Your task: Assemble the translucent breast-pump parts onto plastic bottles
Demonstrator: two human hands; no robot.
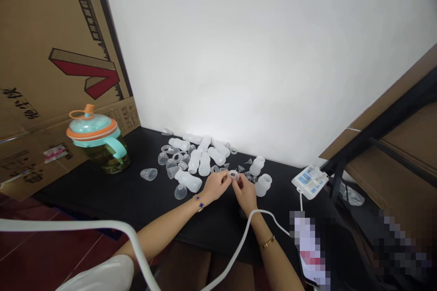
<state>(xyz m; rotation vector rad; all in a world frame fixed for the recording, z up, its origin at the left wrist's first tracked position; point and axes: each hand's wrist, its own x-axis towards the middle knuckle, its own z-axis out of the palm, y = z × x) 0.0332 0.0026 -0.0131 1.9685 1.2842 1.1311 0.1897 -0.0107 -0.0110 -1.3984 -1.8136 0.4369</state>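
Note:
Over the black table [146, 202], my left hand [217, 184] and my right hand [245, 192] meet, fingers closed around the rim of a small translucent ring [233, 173]. It looks like a bottle collar with something in its middle, too small to make out. Two white bottles, one near [263, 185] and one farther back [257, 165], stand open-mouthed just right of my right hand. A white bottle [190, 181] lies left of my left hand, beside a clear dome cap [180, 192]. Small clear cone-shaped pieces [241, 169] are scattered behind my hands.
Several more white bottles [205, 163] and clear caps [163, 158] lie along the wall [239, 77]. A lidded jug [114, 150] stands left, before a cardboard box [44, 68]. To the right are a white power strip [310, 182] and a phone [310, 250]. A white cable [134, 241] crosses in front.

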